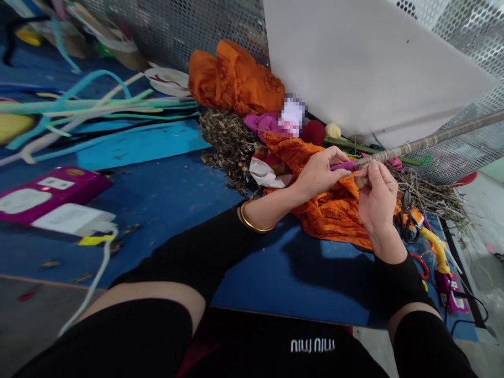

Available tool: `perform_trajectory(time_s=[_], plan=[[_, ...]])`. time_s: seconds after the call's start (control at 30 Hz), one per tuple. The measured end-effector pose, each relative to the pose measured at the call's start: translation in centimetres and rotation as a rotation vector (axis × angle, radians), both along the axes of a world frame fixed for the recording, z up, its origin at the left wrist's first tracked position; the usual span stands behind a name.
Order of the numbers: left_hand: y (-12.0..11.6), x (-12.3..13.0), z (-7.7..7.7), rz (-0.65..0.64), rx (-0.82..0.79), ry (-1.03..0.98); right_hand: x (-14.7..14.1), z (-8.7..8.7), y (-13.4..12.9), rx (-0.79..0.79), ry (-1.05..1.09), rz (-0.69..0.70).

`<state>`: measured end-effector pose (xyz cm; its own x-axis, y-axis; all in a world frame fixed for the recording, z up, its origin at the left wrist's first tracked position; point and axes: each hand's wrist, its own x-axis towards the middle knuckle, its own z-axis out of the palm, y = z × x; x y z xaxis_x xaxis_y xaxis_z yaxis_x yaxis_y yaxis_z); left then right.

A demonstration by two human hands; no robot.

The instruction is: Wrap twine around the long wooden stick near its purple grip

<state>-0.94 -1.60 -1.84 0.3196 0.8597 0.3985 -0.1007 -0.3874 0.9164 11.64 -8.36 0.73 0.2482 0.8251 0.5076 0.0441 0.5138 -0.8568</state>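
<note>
Stick (425, 142) is looking woody, banded, matt and slightly rough; orange cloth (334, 218) is showing thin, crinkled fabric, and dry plant heap (224, 136) is reading coarse, papery, dull. Purple power strip (59, 197) is looking like smooth glossy plastic, blue tabletop (177, 210) is appearing flat and smooth, white board (354, 63) is showing smooth, low sheen. Perforated panel (173, 31) is looking like grey metal, bracelet (255, 229) is gleaming like polished gold-toned metal, sleeves (189, 252) are reading matt black cloth.

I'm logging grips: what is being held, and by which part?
The left hand holds a long stick by its purple end; the right hand pinches a small brown piece, perhaps the stick too.
</note>
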Motion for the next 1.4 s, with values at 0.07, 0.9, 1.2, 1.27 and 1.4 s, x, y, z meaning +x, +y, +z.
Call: perform_trajectory(time_s=[0.07,0.9,1.2,1.27,1.4], plan=[[0.1,-0.1,0.0,0.052,0.068,0.065,0.2,0.1,0.0,0.022,-0.087,0.016],[-2.2,-1.3,2.3,0.290,0.320,0.725,4.4,2.4,1.2,0.203,-0.553,0.024],[-2.9,-1.1,1.8,0.336,0.523,0.871,4.4,1.9,1.9,0.135,-0.587,-0.015],[-2.9,-1.0,1.5,0.349,0.593,0.884,4.4,1.8,1.9,0.127,-0.600,-0.025],[-2.7,-0.9,0.6,0.374,0.720,0.819,4.6,1.9,1.9,0.085,-0.612,-0.046]])
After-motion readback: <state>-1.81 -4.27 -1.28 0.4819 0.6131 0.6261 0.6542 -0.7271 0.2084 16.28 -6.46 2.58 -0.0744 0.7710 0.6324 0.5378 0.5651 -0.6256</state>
